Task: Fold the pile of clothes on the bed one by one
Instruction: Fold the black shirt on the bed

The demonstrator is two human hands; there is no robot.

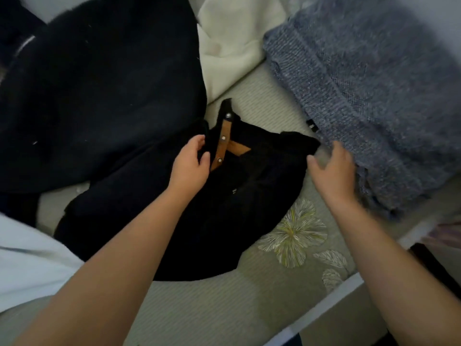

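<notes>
A black garment (224,208) with a brown snap-button placket lies spread on the bed in front of me. My left hand (192,166) pinches the black fabric just left of the placket, thumb and fingers curled round a fold. My right hand (331,171) hovers blurred at the garment's right shoulder corner, fingers loosely spread; whether it touches the cloth is unclear. A grey knitted sweater (369,91) lies bunched right behind that hand.
A large dark navy garment (99,91) fills the upper left. A cream garment (232,46) lies at the top middle. White cloth (27,260) sits at the lower left. The green floral bedsheet (287,245) ends at the bed edge (331,300) on the lower right.
</notes>
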